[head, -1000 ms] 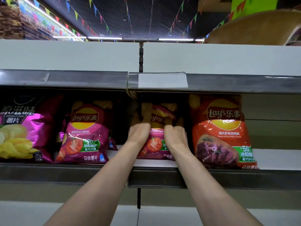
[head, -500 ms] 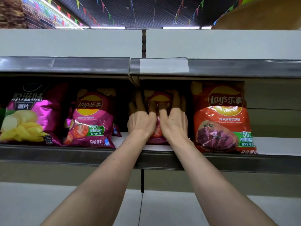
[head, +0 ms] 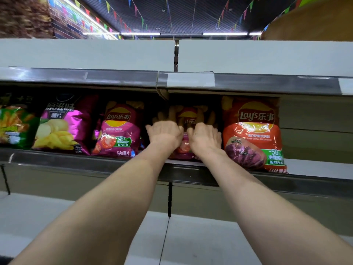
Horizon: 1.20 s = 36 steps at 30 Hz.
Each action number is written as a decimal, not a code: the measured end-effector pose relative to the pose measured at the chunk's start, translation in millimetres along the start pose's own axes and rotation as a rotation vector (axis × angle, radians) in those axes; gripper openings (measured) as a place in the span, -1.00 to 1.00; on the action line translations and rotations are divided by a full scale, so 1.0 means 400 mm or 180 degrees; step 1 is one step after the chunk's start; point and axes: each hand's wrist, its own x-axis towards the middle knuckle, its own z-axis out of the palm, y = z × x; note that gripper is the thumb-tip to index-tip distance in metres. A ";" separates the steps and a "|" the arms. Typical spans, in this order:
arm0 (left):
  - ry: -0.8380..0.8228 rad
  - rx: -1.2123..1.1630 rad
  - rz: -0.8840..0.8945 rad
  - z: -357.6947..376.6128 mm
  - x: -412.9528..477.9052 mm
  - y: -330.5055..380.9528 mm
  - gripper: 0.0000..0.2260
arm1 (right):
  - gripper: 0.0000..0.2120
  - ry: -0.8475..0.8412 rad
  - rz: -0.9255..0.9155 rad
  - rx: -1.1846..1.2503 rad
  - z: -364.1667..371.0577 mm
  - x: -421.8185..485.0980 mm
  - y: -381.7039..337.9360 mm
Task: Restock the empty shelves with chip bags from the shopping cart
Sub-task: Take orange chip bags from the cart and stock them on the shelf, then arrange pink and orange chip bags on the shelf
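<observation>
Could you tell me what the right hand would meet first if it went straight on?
The right hand touches the pink tomato chip bag, so that comes first; behind it the shelf is too dark to judge.

Five bags stand in a row on the shelf (head: 57, 161): from the left, an edge bag (head: 15, 127), a second bag (head: 65, 127), a tomato bag (head: 120, 131), a half-hidden bag (head: 188, 119) and, just beside it, a BBQ bag (head: 252, 134). The left hand (head: 165, 133) and right hand (head: 205, 137) lie side by side on the front of the half-hidden bag. An upper shelf (head: 95, 77) runs over the row, and a lower shelf (head: 191, 236) lies below.
</observation>
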 end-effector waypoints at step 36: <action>0.3035 -0.2791 -0.4034 -0.314 -1.080 -0.881 -0.66 | -0.77 -0.3634 -0.0757 0.3862 0.189 -1.085 -0.720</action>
